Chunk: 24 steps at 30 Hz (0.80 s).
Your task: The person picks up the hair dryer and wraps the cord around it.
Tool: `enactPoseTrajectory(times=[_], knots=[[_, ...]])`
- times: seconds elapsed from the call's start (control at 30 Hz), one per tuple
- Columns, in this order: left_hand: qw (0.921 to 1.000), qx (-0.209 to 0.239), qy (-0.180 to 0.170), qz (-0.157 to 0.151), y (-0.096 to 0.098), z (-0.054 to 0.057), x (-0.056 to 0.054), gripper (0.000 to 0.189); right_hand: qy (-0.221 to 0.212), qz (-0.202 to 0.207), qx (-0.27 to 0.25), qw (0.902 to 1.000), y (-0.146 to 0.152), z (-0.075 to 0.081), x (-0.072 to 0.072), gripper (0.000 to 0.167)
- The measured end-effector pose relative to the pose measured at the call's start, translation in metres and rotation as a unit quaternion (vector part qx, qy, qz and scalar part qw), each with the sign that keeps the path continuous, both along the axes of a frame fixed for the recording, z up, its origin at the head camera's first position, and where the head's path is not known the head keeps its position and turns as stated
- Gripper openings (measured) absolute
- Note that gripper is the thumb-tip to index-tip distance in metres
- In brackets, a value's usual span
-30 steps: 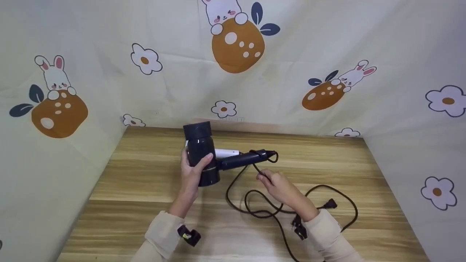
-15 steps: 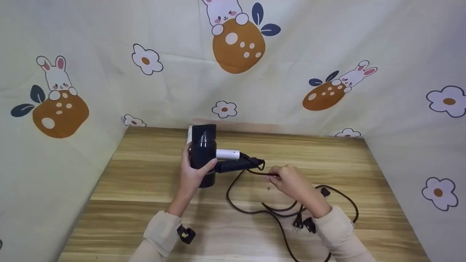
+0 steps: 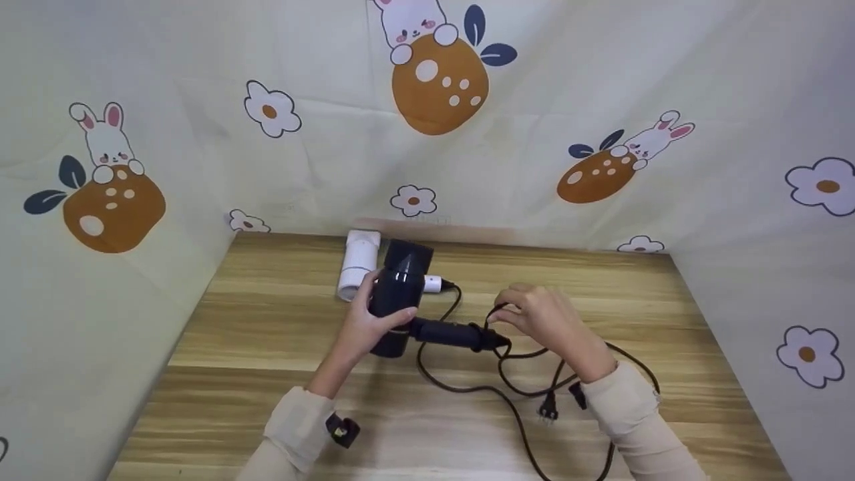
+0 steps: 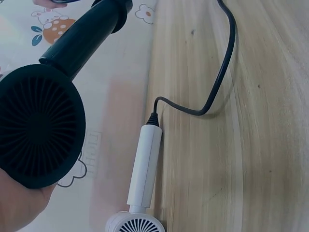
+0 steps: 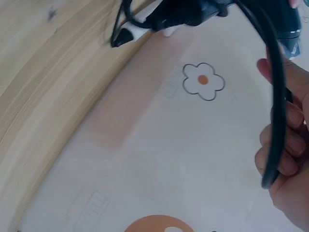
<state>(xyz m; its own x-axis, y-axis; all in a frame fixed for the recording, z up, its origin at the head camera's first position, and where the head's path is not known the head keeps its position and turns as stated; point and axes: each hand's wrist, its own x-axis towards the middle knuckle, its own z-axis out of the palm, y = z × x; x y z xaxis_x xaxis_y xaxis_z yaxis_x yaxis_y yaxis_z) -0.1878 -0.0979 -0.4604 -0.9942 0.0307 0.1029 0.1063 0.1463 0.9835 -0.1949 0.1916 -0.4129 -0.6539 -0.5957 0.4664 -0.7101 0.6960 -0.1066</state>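
Observation:
My left hand grips the barrel of a dark hair dryer, thumb across its near side. Its handle points right, with cord looped round the handle's end. In the left wrist view the dryer's round vent grille faces the camera. Just right of the handle's end, my right hand pinches the dark dryer's black cord, fingers curled in the right wrist view. Behind the dark dryer a white hair dryer lies on the table, its handle partly hidden in the head view.
Black cords trail in loops over the wooden table. A plug lies near the right forearm. The white dryer's cord runs off its handle. Patterned cloth walls border the table's back and sides.
The dark dryer has moved right and nearer, uncovering the white dryer's barrel. Its handle has swung downward. My right hand has shifted right and slightly up, still holding cord.

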Motion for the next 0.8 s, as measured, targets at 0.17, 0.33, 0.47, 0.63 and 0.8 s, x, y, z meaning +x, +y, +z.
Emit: enactPoseTrajectory(times=[0.17,0.33,0.47,0.63,0.8], knots=[[0.9999,-0.011,-0.007,-0.010,0.001,0.003,-0.001,0.082,0.088,-0.027,0.028,0.9954,0.006,-0.005,-0.009,0.036],[0.9998,-0.004,-0.004,-0.020,0.002,0.007,-0.004,0.081,0.164,-0.030,0.060,0.9841,0.009,-0.006,-0.018,0.041],[0.9998,0.003,-0.011,-0.018,0.001,0.010,-0.008,0.081,0.188,-0.008,0.071,0.9795,0.009,-0.005,-0.027,0.032],[0.9987,0.034,-0.033,-0.016,-0.001,0.011,-0.011,0.074,0.190,0.022,0.040,0.9807,0.009,-0.002,-0.035,0.019],[0.9920,0.093,-0.065,-0.057,-0.001,0.007,-0.009,0.067,0.198,0.010,-0.001,0.9802,0.007,-0.003,-0.040,0.035]])
